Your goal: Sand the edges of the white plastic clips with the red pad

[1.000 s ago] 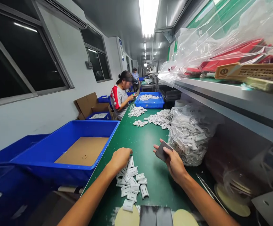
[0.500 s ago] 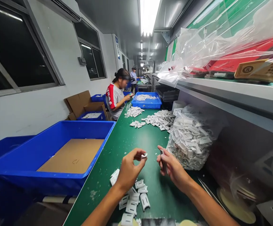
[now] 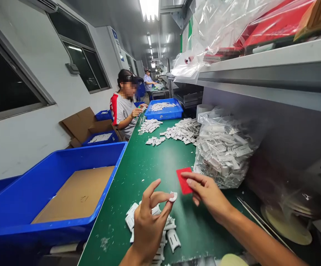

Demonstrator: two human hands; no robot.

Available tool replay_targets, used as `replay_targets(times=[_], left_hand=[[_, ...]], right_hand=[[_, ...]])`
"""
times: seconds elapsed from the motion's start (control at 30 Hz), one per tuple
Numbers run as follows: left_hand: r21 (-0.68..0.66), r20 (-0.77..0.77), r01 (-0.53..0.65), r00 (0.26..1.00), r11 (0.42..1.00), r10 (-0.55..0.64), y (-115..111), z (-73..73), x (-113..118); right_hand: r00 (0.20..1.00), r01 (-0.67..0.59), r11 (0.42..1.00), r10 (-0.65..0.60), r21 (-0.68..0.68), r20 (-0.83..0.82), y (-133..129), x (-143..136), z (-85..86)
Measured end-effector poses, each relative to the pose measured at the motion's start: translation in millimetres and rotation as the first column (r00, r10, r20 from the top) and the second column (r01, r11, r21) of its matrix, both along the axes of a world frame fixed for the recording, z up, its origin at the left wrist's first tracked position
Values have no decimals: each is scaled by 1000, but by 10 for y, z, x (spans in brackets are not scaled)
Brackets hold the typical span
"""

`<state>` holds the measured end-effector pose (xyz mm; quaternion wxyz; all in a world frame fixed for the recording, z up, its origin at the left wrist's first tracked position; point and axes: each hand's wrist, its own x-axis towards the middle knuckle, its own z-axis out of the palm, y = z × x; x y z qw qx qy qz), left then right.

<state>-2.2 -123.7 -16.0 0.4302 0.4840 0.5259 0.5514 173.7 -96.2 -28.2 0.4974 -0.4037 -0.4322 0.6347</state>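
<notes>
Between the thumb and index finger of my left hand is a small curved white plastic part, seen end-on. My right hand pinches a thin red square sheet, its flat face turned towards me. The two hands are apart, with the sheet just right of the part, above the green tabletop. Under and beside my left hand lies a loose heap of slotted white plastic parts, partly hidden by the hand. A clear bag full of similar parts stands beyond my right hand.
To the left is a large blue bin with cardboard inside. Farther along the table lie white piles and a blue tray. A co-worker sits beyond. A shelf overhangs on the right, with metal tweezers below.
The sheet in my right hand has turned from edge-on to showing its red face. My left hand has lowered slightly, some fingers now raised. The view has shifted to the right.
</notes>
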Motion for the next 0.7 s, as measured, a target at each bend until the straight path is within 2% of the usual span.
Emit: replay_targets(times=[0.03,0.13,0.17,0.27,0.3,0.37,0.5,0.57,0.63,0.67,0.7], left_hand=[[-7,28,-1,1000,1000,1,-8,9,11],[8,58,-28,998,1000,27,-25,-2,19],[32,47,-39,998,999,37,-26,-15,15],[157,17,-81,997,984,80,5,-53,-2],[200,20,-101,995,975,99,28,-60,-10],[241,34,-133,991,961,129,86,-63,-28],[166,10,-96,995,981,96,173,-79,-72],[167,-15,-51,998,985,55,180,-129,-97],[237,-25,-12,1000,971,19,166,-206,-118],[285,-31,3,999,958,6,154,-246,-125],[328,-39,8,999,945,5,138,-282,-127]], right_hand=[[1000,14,1000,-14,1,-5,8,7,-3],[998,-65,998,66,-12,11,26,24,20],[999,-34,999,35,-19,22,40,33,35],[979,202,978,-202,-50,3,105,77,84],[975,219,974,-220,-67,-16,123,93,99],[984,160,981,-166,-106,-56,128,105,121],[988,-11,987,-14,-162,-152,15,47,125],[969,-135,984,107,-112,-224,-57,4,110],[912,-351,936,334,-34,-239,-98,-26,95],[897,-403,915,393,-6,-203,-101,-32,90],[914,-379,925,377,10,-149,-95,-34,89]])
